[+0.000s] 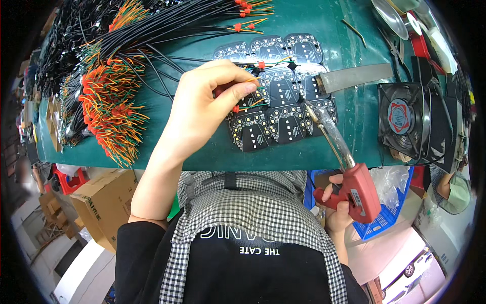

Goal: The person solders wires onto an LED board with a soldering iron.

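My left hand (210,96) is closed in a pinch over the left part of a panel of black circuit boards (291,130). Between its thumb and forefinger is a thin cable, with an orange wire end (254,79) sticking out past the fingertips. Another wired end with a red sleeve (261,65) lies across the boards just beyond that hand. My right hand (338,215) grips a red soldering gun (362,195) below the table's near edge. The gun's long metal tip (324,124) points up and left, its end close to the panel's right part; whether it touches cannot be told.
A large heap of cables with orange and green wire ends (111,111) covers the table's left side. More black cables (187,19) lie at the back. A flat metal bar (358,77) rests on the panel's right edge. Farther right stands a black fan (401,121).
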The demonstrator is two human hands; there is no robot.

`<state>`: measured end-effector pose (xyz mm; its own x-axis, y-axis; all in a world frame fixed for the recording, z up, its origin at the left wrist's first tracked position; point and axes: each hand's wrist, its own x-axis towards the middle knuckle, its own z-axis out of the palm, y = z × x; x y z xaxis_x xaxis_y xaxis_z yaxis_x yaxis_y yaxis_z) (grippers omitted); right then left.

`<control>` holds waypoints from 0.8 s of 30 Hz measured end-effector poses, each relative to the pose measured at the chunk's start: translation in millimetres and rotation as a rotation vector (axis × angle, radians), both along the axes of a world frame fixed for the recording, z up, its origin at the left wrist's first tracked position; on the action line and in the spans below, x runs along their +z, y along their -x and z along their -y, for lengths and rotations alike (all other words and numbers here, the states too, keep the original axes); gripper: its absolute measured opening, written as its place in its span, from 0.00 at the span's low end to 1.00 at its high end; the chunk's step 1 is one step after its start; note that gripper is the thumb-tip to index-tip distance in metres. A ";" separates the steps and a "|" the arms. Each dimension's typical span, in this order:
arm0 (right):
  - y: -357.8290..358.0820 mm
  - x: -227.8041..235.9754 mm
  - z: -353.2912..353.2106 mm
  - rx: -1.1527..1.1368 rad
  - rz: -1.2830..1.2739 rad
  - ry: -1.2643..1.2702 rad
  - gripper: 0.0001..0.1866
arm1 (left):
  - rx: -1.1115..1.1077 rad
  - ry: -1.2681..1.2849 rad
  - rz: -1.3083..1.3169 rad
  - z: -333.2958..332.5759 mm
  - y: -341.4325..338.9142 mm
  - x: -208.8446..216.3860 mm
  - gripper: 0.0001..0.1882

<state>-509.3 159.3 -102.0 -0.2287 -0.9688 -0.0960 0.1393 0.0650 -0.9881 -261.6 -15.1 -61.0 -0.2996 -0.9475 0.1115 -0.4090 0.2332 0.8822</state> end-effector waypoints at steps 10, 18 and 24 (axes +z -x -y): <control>10.9 -0.2 -2.4 -0.068 0.059 -0.048 0.40 | 0.031 -0.078 0.129 -4.6 59.6 -24.1 0.05; 12.6 -6.1 1.0 0.061 -0.041 -0.074 0.37 | 0.040 0.029 0.256 -3.6 65.9 -25.6 0.05; 9.8 -5.8 6.9 0.034 -0.067 -0.061 0.36 | 0.024 -0.009 0.284 -1.0 64.4 -23.6 0.05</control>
